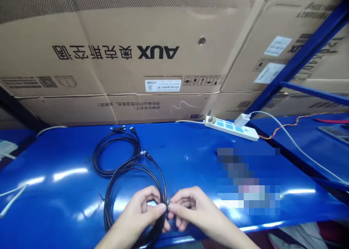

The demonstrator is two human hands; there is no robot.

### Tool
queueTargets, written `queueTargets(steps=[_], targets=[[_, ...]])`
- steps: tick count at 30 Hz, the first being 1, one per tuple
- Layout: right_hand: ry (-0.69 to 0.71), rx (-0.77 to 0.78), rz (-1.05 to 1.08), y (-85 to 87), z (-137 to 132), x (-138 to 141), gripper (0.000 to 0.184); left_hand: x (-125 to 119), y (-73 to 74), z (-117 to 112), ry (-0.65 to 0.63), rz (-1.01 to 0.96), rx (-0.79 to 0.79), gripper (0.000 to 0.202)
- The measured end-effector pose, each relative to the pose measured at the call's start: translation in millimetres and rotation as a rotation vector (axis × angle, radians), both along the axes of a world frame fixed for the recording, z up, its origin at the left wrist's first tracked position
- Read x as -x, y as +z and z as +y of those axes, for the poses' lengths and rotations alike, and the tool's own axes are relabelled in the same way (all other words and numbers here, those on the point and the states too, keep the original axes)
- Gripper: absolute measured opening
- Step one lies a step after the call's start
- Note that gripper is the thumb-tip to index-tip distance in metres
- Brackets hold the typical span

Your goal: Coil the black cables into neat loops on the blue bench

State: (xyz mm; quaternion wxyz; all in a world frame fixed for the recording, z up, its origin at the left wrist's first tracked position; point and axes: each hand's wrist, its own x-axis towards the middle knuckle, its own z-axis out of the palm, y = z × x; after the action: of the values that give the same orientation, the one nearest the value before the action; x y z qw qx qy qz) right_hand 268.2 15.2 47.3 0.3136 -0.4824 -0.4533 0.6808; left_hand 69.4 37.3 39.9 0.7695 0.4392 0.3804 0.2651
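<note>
Left hand [137, 216] and right hand [195, 212] seemingly pinch a black cable [107, 205], white power strip [231, 129] beyond.

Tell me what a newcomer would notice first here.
A cardboard carton printed upside down with AUX fills the top, behind the glossy blue bench. At the front, the left hand and right hand pinch a coiled black cable. A second coil lies behind it, a white power strip to the right.

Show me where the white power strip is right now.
In the head view, the white power strip sits at the back of the blue shelf, right of centre, just in front of the AUX cardboard box, with a white plug in it.
</note>
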Motion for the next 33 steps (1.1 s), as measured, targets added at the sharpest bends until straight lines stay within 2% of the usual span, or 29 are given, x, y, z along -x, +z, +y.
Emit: queueTargets(steps=[2, 5, 7, 10, 13, 16, 18, 20, 23, 25, 27, 30, 33], targets=[[-0.007, -0.182, -0.137, -3.3, -2, -1, 0.036, 0, 1.4, 0, 0.001, 0.003, -0.003, 0.044], [0.008, -0.612, -0.365, -9.4, -4, -3, 0.027, 1, 2.9, 0, -0.007, 0.016, -0.012, 0.042], [0.020, -0.858, -0.440, -12.7, -4, -6, 0.026, 2, 3.0, -1, -0.013, 0.017, -0.014, 0.041], [0.021, -1.107, -0.482, -13.4, -4, -9, 0.024, 2, 2.8, -1, -0.020, 0.009, -0.010, 0.040], [0.079, -1.350, -0.599, -9.7, -3, -12, 0.026, 3, 3.3, -1, -0.028, 0.011, -0.009, 0.039], [0.174, -1.487, -0.688, -7.0, -3, -14, 0.031, 3, 3.9, -2, -0.054, -0.014, 0.013, 0.039], [0.188, -1.461, -0.646, -6.9, -2, -14, 0.030, 2, 4.5, -2, -0.062, -0.028, 0.020, 0.039], [0.168, -1.353, -0.578, -6.7, -3, -13, 0.027, 2, 5.3, -1, -0.042, -0.013, 0.009, 0.038], [0.110, -0.955, -0.442, -3.5, -5, -9, 0.019, 2, 6.7, -1, -0.012, 0.028, -0.024, 0.039], [0.032, -0.637, -0.370, -0.5, -5, -6, 0.019, 1, 7.4, -1, -0.016, 0.047, -0.038, 0.040], [-0.012, -0.411, -0.312, 1.8, -4, -2, 0.023, 1, 7.9, -2, -0.019, 0.061, -0.039, 0.039], [0.048, -0.236, -0.237, 3.7, -2, 2, 0.030, 0, 8.0, -2, 0.004, 0.078, -0.036, 0.038], [0.092, -0.180, -0.185, 6.1, -1, 3, 0.035, 0, 6.8, -2, 0.012, 0.075, -0.048, 0.039]])
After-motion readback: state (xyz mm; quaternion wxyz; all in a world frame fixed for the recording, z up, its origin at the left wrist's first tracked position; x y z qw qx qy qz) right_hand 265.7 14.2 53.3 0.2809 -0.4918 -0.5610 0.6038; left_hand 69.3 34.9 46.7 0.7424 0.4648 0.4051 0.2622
